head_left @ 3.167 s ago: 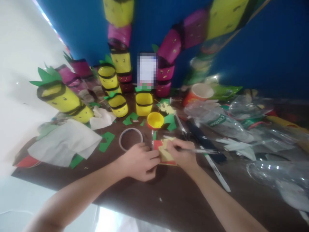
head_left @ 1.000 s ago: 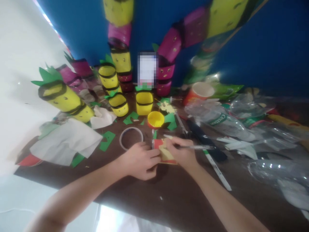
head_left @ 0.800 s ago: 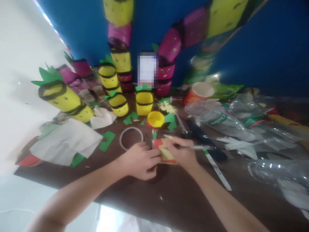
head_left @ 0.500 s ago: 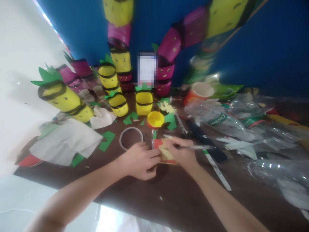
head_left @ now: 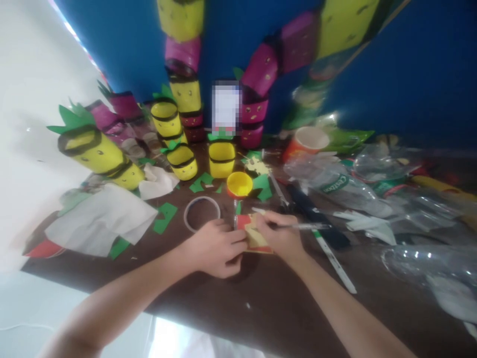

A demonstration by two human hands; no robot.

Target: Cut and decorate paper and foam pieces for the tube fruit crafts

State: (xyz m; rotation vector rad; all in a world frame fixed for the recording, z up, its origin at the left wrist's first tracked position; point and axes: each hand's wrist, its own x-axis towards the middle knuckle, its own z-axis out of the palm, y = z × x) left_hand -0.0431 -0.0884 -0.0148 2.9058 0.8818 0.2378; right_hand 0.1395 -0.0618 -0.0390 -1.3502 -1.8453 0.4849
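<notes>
A small red and yellow piece [head_left: 257, 240] lies on the dark table between my hands. My left hand [head_left: 219, 248], its fingers curled, is closed on the left edge of this piece. My right hand [head_left: 281, 236] pinches a thin pen-like tool [head_left: 309, 226] that points out to the right, and its fingertips rest on the yellow part. Just beyond the piece stands a small yellow cup [head_left: 240, 184]. A roll of tape [head_left: 186, 215] lies beyond my left hand. The tool's tip is hidden by my fingers.
Yellow pots with faces [head_left: 222, 166] stand at the back. White paper [head_left: 100, 219] and green scraps [head_left: 165, 218] lie to the left. On the right are a white-green strip [head_left: 337, 266], a dark strap-like object [head_left: 316, 219], clear plastic bottles [head_left: 346, 191] and an orange cup [head_left: 306, 141].
The whole view has shifted very slightly. Both hands keep the same hold and almost the same place.
</notes>
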